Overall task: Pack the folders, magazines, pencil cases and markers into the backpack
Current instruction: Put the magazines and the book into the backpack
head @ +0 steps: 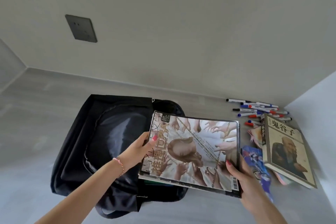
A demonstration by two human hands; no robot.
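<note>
The glossy magazine stack (192, 152), probably floppy and slippery, is gripped at opposite edges by the left hand (140, 148) and the right hand (241, 174), which seems the safest hold.

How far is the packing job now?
Nothing is visibly packed yet. Both hands, left and right, hold a stack topped by a glossy magazine over the black fabric backpack. Left out: red and blue markers, a beige-covered book.

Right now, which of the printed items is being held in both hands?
The magazine with the chain-and-hands cover, gripped by the left hand and right hand over the backpack. The book lies untouched on the floor.
</note>
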